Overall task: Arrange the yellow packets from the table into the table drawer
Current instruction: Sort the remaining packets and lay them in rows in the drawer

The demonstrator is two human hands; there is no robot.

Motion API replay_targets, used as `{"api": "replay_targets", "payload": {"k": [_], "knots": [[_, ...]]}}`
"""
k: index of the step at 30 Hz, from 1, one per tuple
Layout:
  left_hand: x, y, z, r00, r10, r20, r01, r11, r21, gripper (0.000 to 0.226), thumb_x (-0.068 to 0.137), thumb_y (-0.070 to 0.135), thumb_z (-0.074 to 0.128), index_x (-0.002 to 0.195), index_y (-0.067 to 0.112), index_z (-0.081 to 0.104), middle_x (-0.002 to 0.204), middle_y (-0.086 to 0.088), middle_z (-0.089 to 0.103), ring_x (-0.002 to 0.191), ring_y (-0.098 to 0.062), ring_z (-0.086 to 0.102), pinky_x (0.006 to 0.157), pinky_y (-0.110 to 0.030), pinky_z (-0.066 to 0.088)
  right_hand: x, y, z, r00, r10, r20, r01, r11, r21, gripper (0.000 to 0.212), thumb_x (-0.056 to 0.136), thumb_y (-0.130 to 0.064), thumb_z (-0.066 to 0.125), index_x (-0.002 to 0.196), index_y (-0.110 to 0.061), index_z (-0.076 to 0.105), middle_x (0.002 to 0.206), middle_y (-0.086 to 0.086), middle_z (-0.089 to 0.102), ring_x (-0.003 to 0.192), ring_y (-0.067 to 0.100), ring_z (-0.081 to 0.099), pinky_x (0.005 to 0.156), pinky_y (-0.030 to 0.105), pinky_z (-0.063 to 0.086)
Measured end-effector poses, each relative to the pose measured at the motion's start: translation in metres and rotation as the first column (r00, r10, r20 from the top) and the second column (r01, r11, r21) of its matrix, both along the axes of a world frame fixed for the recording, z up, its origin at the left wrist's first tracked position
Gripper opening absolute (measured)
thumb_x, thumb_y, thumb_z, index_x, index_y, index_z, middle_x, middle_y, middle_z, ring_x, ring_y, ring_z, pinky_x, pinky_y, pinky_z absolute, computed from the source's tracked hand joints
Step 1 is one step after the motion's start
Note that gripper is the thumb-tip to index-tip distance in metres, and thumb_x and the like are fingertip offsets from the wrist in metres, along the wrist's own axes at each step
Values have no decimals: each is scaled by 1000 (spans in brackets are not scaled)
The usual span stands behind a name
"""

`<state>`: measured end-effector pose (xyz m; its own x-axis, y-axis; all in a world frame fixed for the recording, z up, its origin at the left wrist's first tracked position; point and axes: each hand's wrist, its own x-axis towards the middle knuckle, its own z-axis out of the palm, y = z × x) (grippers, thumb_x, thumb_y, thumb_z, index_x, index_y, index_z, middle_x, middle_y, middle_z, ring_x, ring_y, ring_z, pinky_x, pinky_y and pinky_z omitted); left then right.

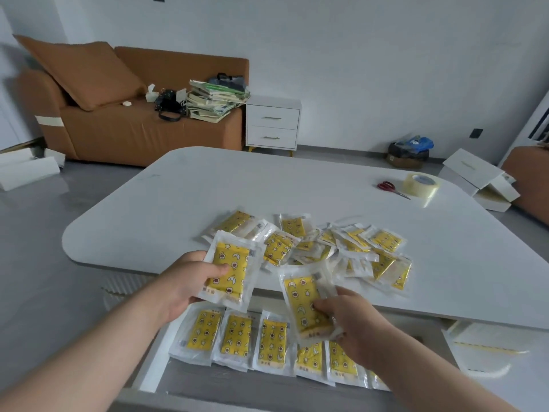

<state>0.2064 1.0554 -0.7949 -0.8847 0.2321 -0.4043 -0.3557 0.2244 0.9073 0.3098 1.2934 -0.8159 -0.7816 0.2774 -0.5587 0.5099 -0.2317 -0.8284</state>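
A loose pile of yellow packets in clear wrappers lies on the white table near its front edge. Below that edge the open table drawer holds a row of several yellow packets laid side by side. My left hand grips one yellow packet above the drawer's left end, thumb on its face. My right hand pinches another yellow packet by its lower end, over the middle of the row.
Red-handled scissors and a roll of clear tape lie at the table's far right. An orange sofa with books, a white nightstand and cardboard boxes stand on the floor beyond.
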Motion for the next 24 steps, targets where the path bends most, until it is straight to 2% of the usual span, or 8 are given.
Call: {"api": "replay_targets", "payload": {"k": [3,5,7,10,15,19,22,24], "knots": [[12,-16,-6,1000,-20,10,21,997,-79,15,88,3,64,102,5,67,92,-13,76,91,-34,70,82,-46,55,4,0,-6,999,35,34,-34,999,-27,26,91,8,52,102,-13,64,99,17,72,88,34,71,72,45,58],[15,-26,-10,999,-35,16,36,993,-113,17,87,2,65,103,5,67,91,-12,76,89,-32,71,77,-41,55,5,-1,-11,997,64,47,-63,998,-30,28,91,9,51,104,-11,64,101,18,72,92,36,70,76,46,58],[14,-35,-16,998,-46,30,50,989,-137,19,86,1,65,104,5,67,91,-12,76,90,-32,71,81,-43,54,5,-5,-19,992,104,65,-104,995,3,29,90,10,50,105,-11,64,101,18,72,93,36,69,81,48,57],[11,-46,-25,991,-121,60,131,967,-217,21,85,1,67,105,7,68,95,-10,76,96,-31,69,97,-48,48,2,-13,-33,982,149,116,-160,983,93,28,90,7,53,95,-18,65,98,13,73,91,32,70,85,48,57],[-3,-66,-33,963,-229,142,264,908,-325,23,86,-1,66,108,4,64,94,-10,76,90,-28,72,88,-41,54,-10,-31,-57,948,238,212,-287,927,243,20,83,-2,64,93,-20,66,97,10,73,90,28,70,87,45,57],[-16,-79,-35,967,-234,98,253,915,-313,26,86,-1,65,110,8,65,99,-9,76,94,-28,72,93,-45,52,-25,-44,-76,907,322,272,-399,863,310,32,75,-5,68,106,-17,70,95,8,73,88,26,70,86,41,58],[-20,-84,-38,968,-239,80,252,926,-282,23,87,-1,64,109,8,66,99,-9,76,93,-27,72,88,-42,54,-42,-55,-84,869,394,299,-486,793,368,29,77,-10,69,105,-19,71,90,2,72,83,19,67,75,29,57],[-24,-83,-40,956,-280,82,292,917,-272,23,88,0,64,109,7,65,100,-9,75,94,-27,72,88,-43,55,-53,-66,-91,841,437,318,-536,753,383,29,78,-12,69,104,-23,71,90,0,70,85,17,65,71,26,53]]}}
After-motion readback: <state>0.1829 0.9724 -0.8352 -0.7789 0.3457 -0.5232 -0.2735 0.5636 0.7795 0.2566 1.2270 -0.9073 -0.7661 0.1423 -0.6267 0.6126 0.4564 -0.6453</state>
